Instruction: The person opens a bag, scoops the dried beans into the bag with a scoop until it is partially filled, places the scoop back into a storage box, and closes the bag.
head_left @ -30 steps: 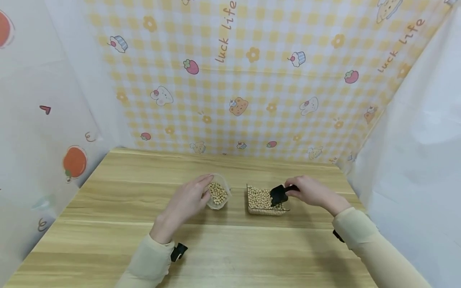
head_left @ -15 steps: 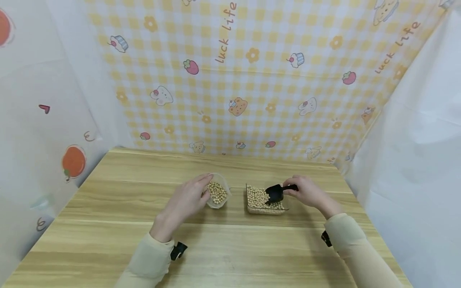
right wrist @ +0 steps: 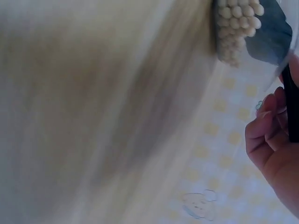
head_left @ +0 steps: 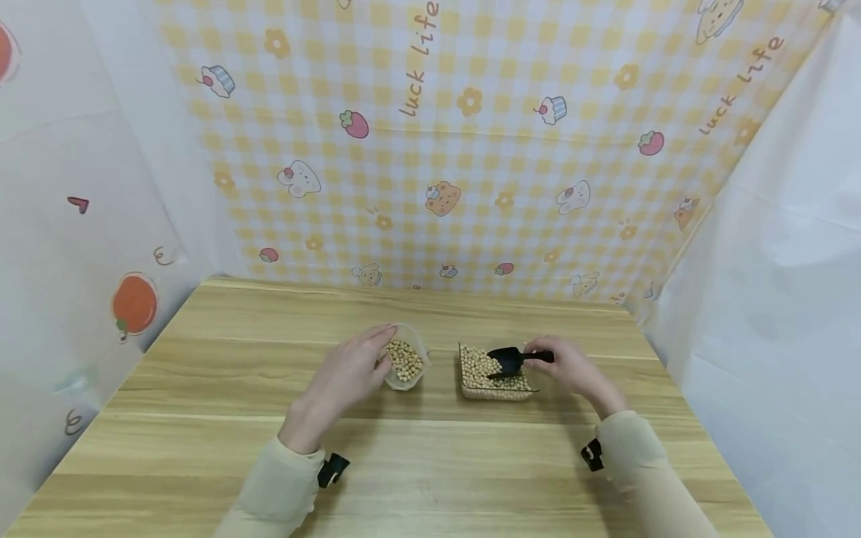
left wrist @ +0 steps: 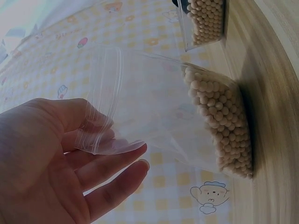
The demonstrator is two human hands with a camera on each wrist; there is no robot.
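Note:
A clear zip bag stands upright on the table with soybeans in its bottom. My left hand pinches the rim of its open mouth between thumb and fingers; the other fingers extend loosely in the left wrist view. To the right sits a clear rectangular container of soybeans. My right hand grips the handle of a black scoop, whose blade is pushed into those beans. In the right wrist view the scoop's blade shows through the container wall.
Both objects stand on a wood-grain table. A checked cloth hangs behind it, with white sheets at the left and right. A narrow strip of table separates bag and container.
My right hand has moved left with the scoop, its blade sliding leftward through the beans and lying flatter. The left hand stays at the bag's rim.

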